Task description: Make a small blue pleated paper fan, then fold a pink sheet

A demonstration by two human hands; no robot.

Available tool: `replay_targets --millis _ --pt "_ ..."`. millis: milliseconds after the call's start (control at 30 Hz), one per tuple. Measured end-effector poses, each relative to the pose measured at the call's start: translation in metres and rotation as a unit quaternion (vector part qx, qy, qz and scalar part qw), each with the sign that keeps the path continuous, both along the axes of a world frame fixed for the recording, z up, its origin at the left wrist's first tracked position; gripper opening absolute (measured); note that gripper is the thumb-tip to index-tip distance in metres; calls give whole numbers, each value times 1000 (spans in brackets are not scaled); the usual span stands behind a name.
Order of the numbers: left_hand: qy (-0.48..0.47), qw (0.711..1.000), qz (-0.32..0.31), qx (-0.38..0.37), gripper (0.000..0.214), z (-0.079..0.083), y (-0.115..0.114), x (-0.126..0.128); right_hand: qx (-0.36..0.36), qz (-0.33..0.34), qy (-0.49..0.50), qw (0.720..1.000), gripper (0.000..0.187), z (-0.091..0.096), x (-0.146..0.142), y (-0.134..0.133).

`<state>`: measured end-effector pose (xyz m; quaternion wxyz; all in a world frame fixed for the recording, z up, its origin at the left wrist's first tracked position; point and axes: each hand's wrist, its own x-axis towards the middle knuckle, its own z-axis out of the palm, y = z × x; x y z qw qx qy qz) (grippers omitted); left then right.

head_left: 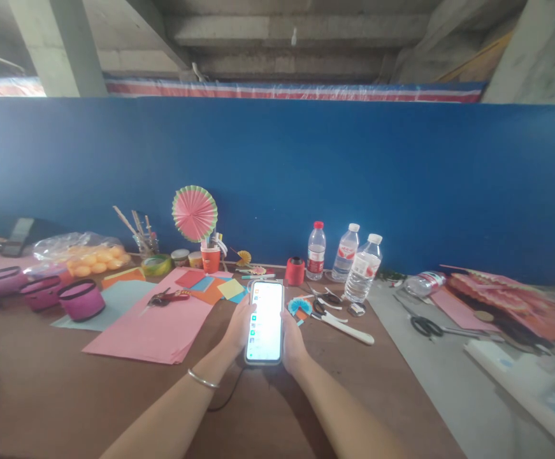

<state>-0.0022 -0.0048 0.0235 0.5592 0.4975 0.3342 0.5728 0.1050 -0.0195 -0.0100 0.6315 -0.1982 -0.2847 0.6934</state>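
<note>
Both my hands hold a smartphone (264, 322) with a lit white screen, upright over the brown table (43, 389). My left hand (239, 326) grips its left edge, thumb on the side of the screen; a silver bangle (203, 379) is on that wrist. My right hand (292, 341) wraps the right edge. A dark cable (224, 398) trails from under the phone. A stack of pink paper (155, 328) lies just left of my left hand.
Three water bottles (346, 255) and a red thread spool (295, 271) stand by the blue wall. Scissors (327, 306) and a white knife (348, 328) lie right of the phone. Pink tubs (81, 298), a bag of orange balls (88, 258), a paper fan (194, 213) sit left.
</note>
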Motion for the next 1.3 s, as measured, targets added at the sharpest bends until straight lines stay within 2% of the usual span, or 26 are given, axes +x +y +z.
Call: replay_targets --millis 300,600,733,800,867,933,1033,1300 --pt "1 1000 5 6 24 2 -1 1 -8 5 19 1000 42 2 -1 -1" --pt "-2 1000 14 9 25 2 1 1 3 2 -16 1000 45 -1 1 0" --pt "-9 1000 15 2 26 -4 4 1 21 -74 -61 995 57 1 0 -3" --pt "-12 1000 10 1 28 -6 4 1 50 -115 -90 988 68 3 0 -6" --pt "-13 1000 7 4 29 -7 5 1 89 -128 -135 979 73 5 1 -9" --pt "-11 1000 8 9 29 -7 5 1 114 -117 -187 969 73 7 3 -12" --pt "-8 1000 14 11 31 -7 5 0 107 -86 -227 964 68 8 5 -13" --pt "-8 1000 21 0 36 -9 7 0 95 -74 -211 970 67 7 5 -11"
